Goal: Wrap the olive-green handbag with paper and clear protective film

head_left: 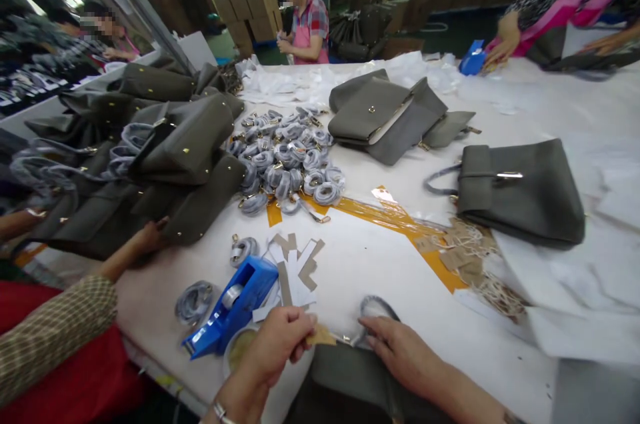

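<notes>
A dark grey-green bag [345,374] lies right in front of me at the bottom edge, partly cut off. My left hand [283,343] is closed, its thumb and fingers pinching a small tan paper tag [323,336] over the bag's top edge. My right hand [400,352] is closed around the bag's wrapped loop handle [376,304], close to a small metal fitting [346,339]. Beside my left wrist stand a blue tape dispenser [227,311] and a round bowl [240,347] with yellowish contents, partly hidden by my hand.
Coiled grey straps [285,157] are heaped mid-table, near paper strips [295,264]. Brown tags with strings [465,251] lie right, below a finished-looking bag [520,191]. At left, a co-worker's hand [147,237] touches piled bags [185,137]. Other people stand across the table.
</notes>
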A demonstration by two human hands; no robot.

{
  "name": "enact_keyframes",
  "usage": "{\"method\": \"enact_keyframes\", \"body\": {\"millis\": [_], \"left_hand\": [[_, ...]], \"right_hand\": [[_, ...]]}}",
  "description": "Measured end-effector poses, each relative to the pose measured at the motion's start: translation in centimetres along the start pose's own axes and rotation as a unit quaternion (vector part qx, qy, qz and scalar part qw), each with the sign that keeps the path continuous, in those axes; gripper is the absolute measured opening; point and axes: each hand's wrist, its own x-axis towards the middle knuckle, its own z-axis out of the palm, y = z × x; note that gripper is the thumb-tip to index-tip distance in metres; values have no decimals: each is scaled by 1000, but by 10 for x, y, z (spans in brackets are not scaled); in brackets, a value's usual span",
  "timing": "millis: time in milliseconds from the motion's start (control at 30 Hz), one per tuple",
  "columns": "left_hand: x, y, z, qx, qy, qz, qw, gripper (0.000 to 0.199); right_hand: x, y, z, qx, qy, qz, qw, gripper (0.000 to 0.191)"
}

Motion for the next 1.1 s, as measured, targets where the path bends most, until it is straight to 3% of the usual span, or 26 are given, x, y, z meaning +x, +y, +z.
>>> {"method": "enact_keyframes", "body": {"millis": [133, 267, 333, 400, 500, 567, 633, 733, 800, 967, 1033, 1100], "left_hand": [[27, 9, 12, -61, 23, 11, 998, 47], [57, 4, 28, -76, 54, 53, 994, 46], [61, -4, 36, 7, 93, 132, 987, 56], [52, -12, 43, 138, 117, 234, 955, 63], [26, -20, 53, 296, 33, 318, 900, 44], [15, -19, 60, 361, -24, 299, 883, 32], [14, -13, 70, 427, -33, 245, 870, 27], [30, 2, 86, 538, -25, 174, 825, 35], [44, 12, 97, 585, -33, 156, 795, 41], [61, 18, 112, 597, -101, 208, 768, 27], [60, 16, 113, 591, -130, 235, 760, 30], [57, 13, 111, 585, -137, 246, 760, 33]], "right_hand": [[7, -7, 7, -34, -24, 10, 999, 45], [-2, 0, 10, -9, -7, 14, 1000, 55], [-15, 10, 7, 41, 0, 14, 999, 64], [-32, 22, 3, 75, 13, 12, 997, 68], [-60, 39, -2, 56, 43, -4, 997, 61], [-71, 48, 0, 25, 74, 12, 997, 56], [-73, 55, 4, 2, 115, 62, 991, 54], [-59, 56, 8, -21, 142, 141, 979, 53], [-43, 52, 5, -52, 141, 157, 976, 54], [-6, 29, -12, -190, 175, 51, 965, 64], [4, 22, -18, -250, 153, -19, 956, 70], [11, 16, -21, -293, 97, -75, 948, 61]]}}
